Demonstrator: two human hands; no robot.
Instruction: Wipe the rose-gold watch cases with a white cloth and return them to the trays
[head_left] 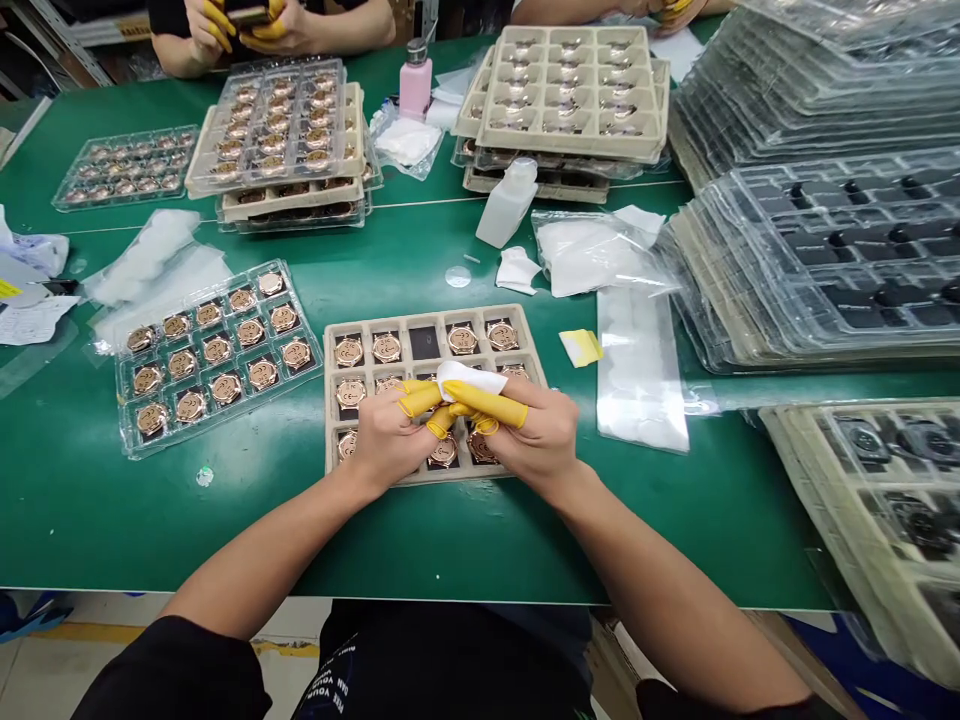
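Note:
My left hand [394,425] and my right hand [541,428], with yellow finger cots on several fingers, meet above a beige tray [330,360]. My left fingers are pinched on a small rose-gold watch case, mostly hidden between the hands. My right fingers are closed on a folded white cloth [472,378] pressed over it. Rose-gold watch cases [387,347] lie back up in the tray's compartments. One top-row compartment shows only its black pad [424,343]. To the left lies a clear plastic tray [225,418] of similar watch cases.
Stacked trays [281,130] and more beige trays [570,90] stand at the back. A white bottle [508,203], pink bottle [415,85], bagged wipes [592,250] and yellow piece [581,347] lie about. Tall tray stacks [840,260] crowd the right. Another person's hands [247,25] work opposite.

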